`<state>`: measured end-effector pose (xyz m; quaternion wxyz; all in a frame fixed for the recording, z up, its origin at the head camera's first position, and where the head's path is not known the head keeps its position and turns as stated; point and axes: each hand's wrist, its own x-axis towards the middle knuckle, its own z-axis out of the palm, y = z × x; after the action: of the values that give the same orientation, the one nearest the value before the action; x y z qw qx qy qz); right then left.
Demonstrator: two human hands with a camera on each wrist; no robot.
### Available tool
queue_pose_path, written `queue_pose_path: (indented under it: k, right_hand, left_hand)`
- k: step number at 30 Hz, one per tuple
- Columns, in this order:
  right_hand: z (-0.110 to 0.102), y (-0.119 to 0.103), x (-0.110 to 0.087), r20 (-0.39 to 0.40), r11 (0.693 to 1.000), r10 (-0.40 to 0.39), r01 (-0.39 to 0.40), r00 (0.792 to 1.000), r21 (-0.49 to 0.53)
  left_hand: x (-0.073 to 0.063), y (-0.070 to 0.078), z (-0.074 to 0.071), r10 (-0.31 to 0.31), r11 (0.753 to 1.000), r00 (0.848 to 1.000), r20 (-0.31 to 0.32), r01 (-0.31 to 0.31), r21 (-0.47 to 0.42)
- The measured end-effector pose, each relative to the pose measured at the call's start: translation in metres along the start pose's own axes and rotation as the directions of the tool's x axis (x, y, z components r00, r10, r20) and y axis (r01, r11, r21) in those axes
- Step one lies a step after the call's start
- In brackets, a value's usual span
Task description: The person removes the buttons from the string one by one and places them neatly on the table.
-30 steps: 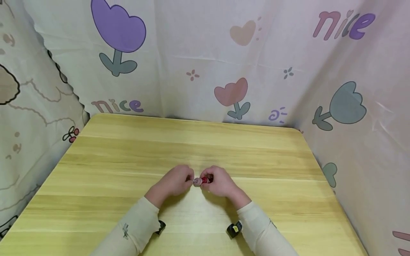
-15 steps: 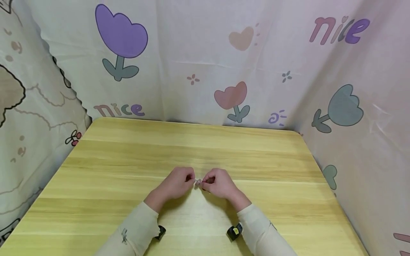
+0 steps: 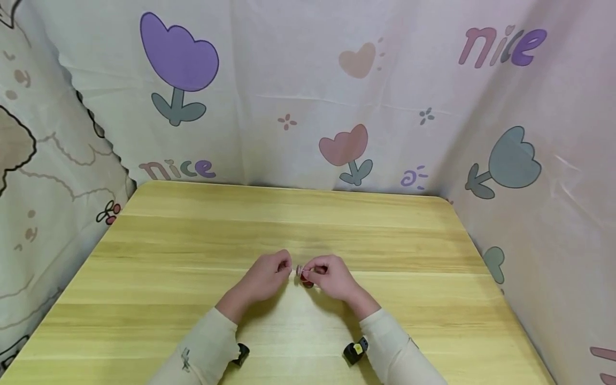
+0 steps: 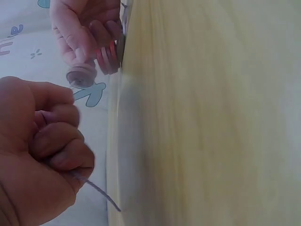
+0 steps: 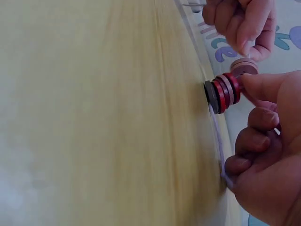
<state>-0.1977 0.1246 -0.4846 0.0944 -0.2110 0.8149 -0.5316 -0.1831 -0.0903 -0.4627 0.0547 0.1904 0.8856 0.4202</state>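
A pink button (image 5: 244,67) with small dark holes is pinched between the thumb and forefinger of my right hand (image 3: 335,276). Just below those fingertips hangs a stack of red, pink and dark grey buttons (image 5: 223,94), apart from the table. My left hand (image 3: 266,276) pinches a short pale bit of cord at the pink button's face, its other fingers curled into the palm. A length of purple-grey cord (image 4: 99,189) trails from under the left fist. Cord (image 5: 217,136) also runs down beside the right hand's curled fingers.
Both hands are over the middle of a wood-grain table (image 3: 231,224). Behind it hangs a white curtain (image 3: 269,59) printed with flowers and words. Dark wrist cameras (image 3: 355,350) sit under both cuffs.
The red stack first lay in line with the pink button at the right fingers, then was mostly hidden, and now hangs below them. The pink button has shifted slightly right, away from the left fingers.
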Motion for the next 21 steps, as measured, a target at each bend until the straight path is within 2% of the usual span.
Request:
queue_pose_path:
  k: [5, 8, 13, 21]
  right_hand:
    - [-0.003, 0.0, -0.005, 0.026, 0.976, 0.018, -0.023, 1.0, 0.217]
    - [-0.005, -0.003, -0.007, 0.026, 0.96, 0.018, -0.024, 1.0, 0.278]
    - [-0.007, -0.007, -0.013, -0.008, 0.953, 0.028, -0.024, 1.0, 0.303]
    - [-0.007, 0.011, -0.017, -0.063, 0.941, 0.032, -0.009, 0.998, 0.338]
  left_hand:
    - [0.0, 0.004, 0.001, -0.049, 0.998, 0.999, 0.0, 0.049, -0.041]
    - [0.0, 0.006, 0.003, -0.058, 0.995, 0.998, -0.004, 0.058, -0.079]
    - [0.001, 0.01, 0.008, -0.049, 0.989, 0.999, -0.021, 0.046, -0.138]
    - [0.008, 0.012, 0.018, -0.002, 0.995, 0.999, -0.046, -0.002, -0.097]
